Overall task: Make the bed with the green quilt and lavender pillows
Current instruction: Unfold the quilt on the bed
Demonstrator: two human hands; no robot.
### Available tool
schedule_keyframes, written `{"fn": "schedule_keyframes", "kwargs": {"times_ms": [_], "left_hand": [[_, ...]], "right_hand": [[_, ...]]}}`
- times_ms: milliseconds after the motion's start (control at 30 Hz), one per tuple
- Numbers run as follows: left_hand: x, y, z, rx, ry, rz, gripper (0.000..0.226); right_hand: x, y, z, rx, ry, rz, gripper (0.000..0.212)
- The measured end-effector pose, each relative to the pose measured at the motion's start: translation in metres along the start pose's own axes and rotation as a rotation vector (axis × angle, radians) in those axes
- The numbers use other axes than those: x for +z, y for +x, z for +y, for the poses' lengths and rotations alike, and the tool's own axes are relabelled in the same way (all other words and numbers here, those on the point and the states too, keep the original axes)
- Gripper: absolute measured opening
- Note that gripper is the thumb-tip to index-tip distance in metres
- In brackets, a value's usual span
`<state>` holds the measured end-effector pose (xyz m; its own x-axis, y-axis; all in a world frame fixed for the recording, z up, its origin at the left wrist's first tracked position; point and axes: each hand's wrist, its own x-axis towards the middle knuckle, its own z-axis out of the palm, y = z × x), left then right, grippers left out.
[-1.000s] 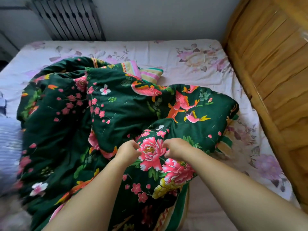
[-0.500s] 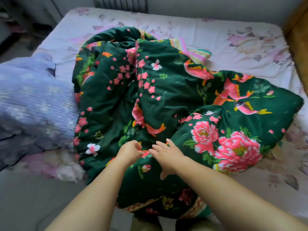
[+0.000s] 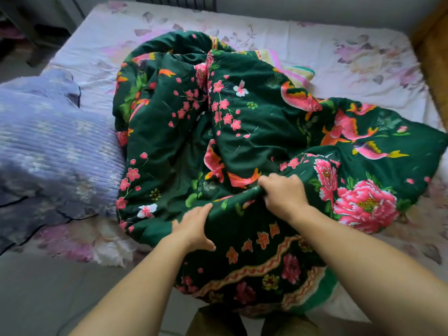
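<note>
The green quilt [image 3: 254,141] lies bunched in a heap across the middle of the bed, its dark fabric printed with pink peonies, blossoms and orange-pink fish, and its folds rise in ridges running from 12 o'clock down toward 6. Its near edge, trimmed with a wavy orange-and-cream border, hangs over the front of the mattress at 6 o'clock, just above the person's legs. The right hand [image 3: 284,196] is clenched around a raised fold of the quilt near the middle of the frame, fingers curled over the ridge. The left hand [image 3: 194,227] lies just beside it at 7 o'clock, fingers spread against the fabric with the thumb wrapped onto the cloth, gripping the edge of the same fold. A strip of striped pink, yellow and teal lining [image 3: 294,71] shows from under the heap at 1 o'clock. At 9 o'clock 1 lavender pillow [image 3: 55,151], ribbed and crumpled, touches the quilt's left edge and overhangs the mattress side. The floral sheet [image 3: 363,61] lies bare from 11 to 2 o'clock and along the right at 4 o'clock. A wooden headboard [image 3: 434,57] bounds the bed at 2 o'clock, and grey floor [image 3: 48,294] opens at 8 o'clock.
</note>
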<state>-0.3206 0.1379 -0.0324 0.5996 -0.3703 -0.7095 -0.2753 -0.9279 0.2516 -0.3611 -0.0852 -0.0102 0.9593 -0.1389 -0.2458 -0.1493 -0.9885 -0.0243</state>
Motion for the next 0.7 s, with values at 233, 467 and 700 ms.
{"fn": "schedule_keyframes", "kwargs": {"times_ms": [233, 467, 700], "left_hand": [[-0.058, 0.013, 0.041, 0.038, -0.073, 0.386, 0.055], [-0.123, -0.001, 0.153, 0.189, -0.355, 0.842, 0.031], [-0.231, -0.045, 0.292, 0.307, -0.439, 1.193, 0.024]], "right_hand": [[-0.075, 0.004, 0.068, 0.162, 0.074, 0.377, 0.024], [-0.156, -0.011, 0.157, 0.261, 0.072, 0.636, 0.028], [-0.258, -0.037, 0.246, 0.345, 0.107, 0.908, 0.025]]}}
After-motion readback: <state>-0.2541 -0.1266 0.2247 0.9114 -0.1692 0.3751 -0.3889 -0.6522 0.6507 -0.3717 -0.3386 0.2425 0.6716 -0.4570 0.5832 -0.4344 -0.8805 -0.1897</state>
